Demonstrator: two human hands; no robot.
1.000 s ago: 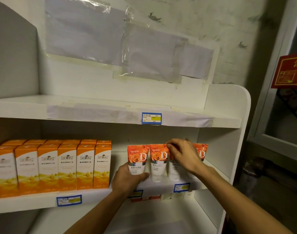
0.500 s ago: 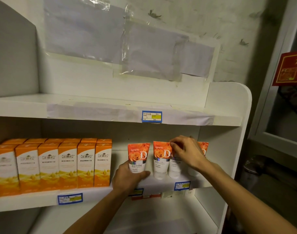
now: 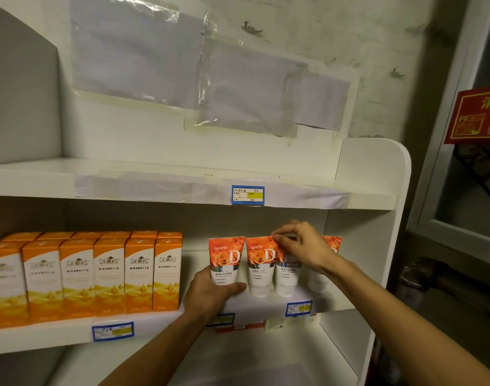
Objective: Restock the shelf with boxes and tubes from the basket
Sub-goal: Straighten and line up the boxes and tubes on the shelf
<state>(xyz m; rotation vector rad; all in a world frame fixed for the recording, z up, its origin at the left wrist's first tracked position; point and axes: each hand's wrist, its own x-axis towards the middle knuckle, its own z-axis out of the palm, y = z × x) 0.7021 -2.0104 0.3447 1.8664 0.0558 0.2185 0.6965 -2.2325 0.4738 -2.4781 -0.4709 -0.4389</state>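
Standing cap-down on the white shelf, glossy orange-and-white tubes form a row; left hand grips the leftmost tube, right hand pinches the third tube by its flat crimped top, beside matte rectangular orange boxes.

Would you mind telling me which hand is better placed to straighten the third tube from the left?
The right hand. Its fingers already pinch the top edge of the third tube, while the left hand is further left, gripping the base of the first tube.

Dim, yellowish light; warped edges.
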